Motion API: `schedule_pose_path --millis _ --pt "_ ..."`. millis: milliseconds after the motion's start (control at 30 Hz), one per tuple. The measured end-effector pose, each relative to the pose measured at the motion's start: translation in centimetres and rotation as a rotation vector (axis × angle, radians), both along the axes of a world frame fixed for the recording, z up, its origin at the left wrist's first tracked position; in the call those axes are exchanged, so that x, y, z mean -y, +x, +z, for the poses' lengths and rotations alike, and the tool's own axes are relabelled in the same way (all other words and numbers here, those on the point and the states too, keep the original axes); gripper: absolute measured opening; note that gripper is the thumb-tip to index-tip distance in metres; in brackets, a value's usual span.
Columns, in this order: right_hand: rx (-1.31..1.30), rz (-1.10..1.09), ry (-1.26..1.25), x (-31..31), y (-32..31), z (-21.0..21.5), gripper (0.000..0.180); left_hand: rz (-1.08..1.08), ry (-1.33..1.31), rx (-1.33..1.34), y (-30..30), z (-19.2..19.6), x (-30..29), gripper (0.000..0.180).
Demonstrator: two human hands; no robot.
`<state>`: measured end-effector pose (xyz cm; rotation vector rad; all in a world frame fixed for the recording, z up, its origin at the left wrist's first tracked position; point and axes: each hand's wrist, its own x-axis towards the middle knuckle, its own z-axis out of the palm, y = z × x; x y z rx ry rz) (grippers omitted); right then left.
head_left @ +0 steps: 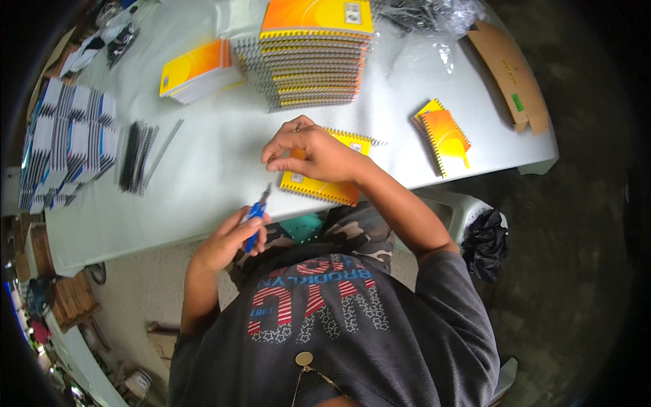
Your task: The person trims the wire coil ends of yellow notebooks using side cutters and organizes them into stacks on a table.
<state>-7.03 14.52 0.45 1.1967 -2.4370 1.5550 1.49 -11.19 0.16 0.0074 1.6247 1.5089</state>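
My left hand [230, 237], at the table's near edge, is closed around blue-handled pliers [253, 218] with the metal jaws pointing up and away from me. My right hand [305, 152] hovers over the left part of a yellow and orange spiral notebook [319, 190] and partly hides it. Its thumb and forefinger come together in a pinch, and a tiny dark thing at their tips is too small to name. A loose end of wire coil [381, 143] sticks out past the notebook's upper right edge.
A tall stack of spiral notebooks [315, 68] stands at the back, beside unbound booklets [196, 71]. Loose coils [139, 156] and several piles of booklets [68, 142] lie left. Two small notebooks [444, 139], cardboard [505, 74] and clear plastic [434, 27] sit to the right.
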Motion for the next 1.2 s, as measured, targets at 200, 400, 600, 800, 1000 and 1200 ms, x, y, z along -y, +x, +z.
schedule_pose_path --millis 200,400,600,800,1000,1200 --pt "-0.545 -0.487 0.112 -8.6 -3.1 6.2 0.015 0.186 0.068 -0.012 0.2 -0.4 0.1 0.040" --pt "-0.624 -1.120 0.451 -13.7 -3.5 5.7 0.040 0.150 0.035 -0.063 1.0 -0.4 -0.8 0.041" --pt "0.024 -0.476 0.681 -9.0 1.8 0.4 0.033 0.243 0.185 0.120 1.9 -1.7 -2.5 0.044" --pt "0.300 -0.442 0.684 -4.8 6.5 -0.1 0.027 0.384 0.194 0.114 -0.5 -1.5 -5.3 0.046" --pt "0.538 -0.360 0.497 -2.9 8.5 1.9 0.023 0.373 0.099 -0.353 -7.5 -3.3 -6.8 0.039" --pt "0.123 -0.583 0.450 -5.4 5.5 0.8 0.052 0.552 -0.148 -0.919 -7.5 -0.9 -6.4 0.036"
